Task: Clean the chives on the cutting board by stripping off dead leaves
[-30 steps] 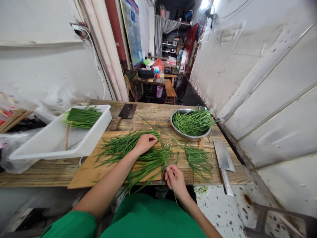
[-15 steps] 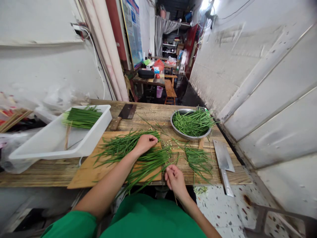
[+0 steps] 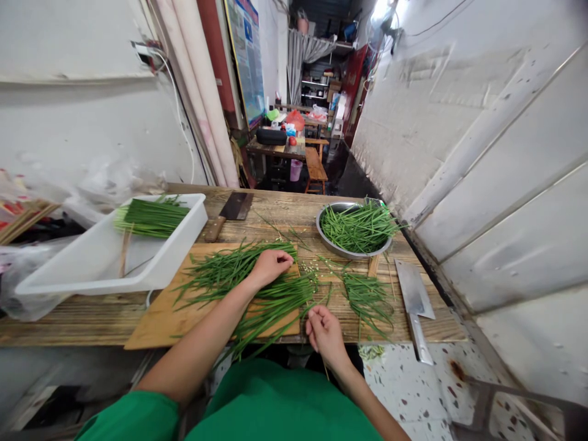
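My left hand [image 3: 274,266] rests on a bunch of green chives [image 3: 229,263] on the wooden cutting board [image 3: 158,321]. Its thumb and fingers are pinched together; what lies between them is too small to make out. Near the front edge of the table, my right hand [image 3: 325,331] is closed on a thin wooden stick [image 3: 326,371], whose end pokes out below the palm. Just left of that hand, more chives [image 3: 275,300] hang over the board's front edge. To the right, a flat group of chives [image 3: 367,300] lies on the table.
A steel bowl [image 3: 353,253] heaped with chives stands at the back right. One cleaver [image 3: 416,306] lies at the right edge, a second cleaver [image 3: 228,215] behind the board. On the left is a white plastic tray [image 3: 92,282] holding a chive bundle. Pale trimmings [image 3: 310,267] lie scattered mid-table.
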{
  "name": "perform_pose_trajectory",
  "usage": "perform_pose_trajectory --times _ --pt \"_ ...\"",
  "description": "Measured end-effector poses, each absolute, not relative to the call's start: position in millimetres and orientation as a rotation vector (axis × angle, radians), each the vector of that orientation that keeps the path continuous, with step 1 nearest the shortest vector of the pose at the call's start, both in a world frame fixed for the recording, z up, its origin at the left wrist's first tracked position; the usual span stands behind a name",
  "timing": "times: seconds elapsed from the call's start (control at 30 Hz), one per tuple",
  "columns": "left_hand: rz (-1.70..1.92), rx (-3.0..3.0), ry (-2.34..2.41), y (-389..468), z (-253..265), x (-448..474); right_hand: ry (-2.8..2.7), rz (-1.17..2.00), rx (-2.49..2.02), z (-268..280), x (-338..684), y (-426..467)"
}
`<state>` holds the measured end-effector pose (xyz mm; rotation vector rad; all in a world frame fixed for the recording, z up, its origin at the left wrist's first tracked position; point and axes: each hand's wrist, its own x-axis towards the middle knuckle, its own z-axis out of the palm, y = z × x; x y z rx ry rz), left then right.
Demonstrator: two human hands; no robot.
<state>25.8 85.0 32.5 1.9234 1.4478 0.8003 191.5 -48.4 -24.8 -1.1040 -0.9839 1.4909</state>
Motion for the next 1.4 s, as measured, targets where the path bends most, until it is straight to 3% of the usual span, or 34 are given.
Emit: perform_pose_trajectory --times 0.27,0.47,0.63,0.77,1.4 --pt "0.820 2.049 1.399 78.3 37.8 26.7 -0.987 1.493 -1.107 -19.9 191.2 -48.3" --pt "0.574 2.275 0.999 63.7 47.1 17.2 -0.984 1.496 -1.111 -21.6 190.6 -48.6" --pt "0.658 2.374 1.528 77.3 53.5 1.1 -0.983 1.486 -1.121 -20.0 190.2 -48.6" --pt "0.494 2.483 1.789 91.9 52.5 -2.4 -0.983 1.487 -1.119 -19.9 190.6 -48.6" --pt "0.648 2.198 1.543 87.2 48.9 13.4 -0.959 1.508 -1.117 -20.2 190.8 -48.3"
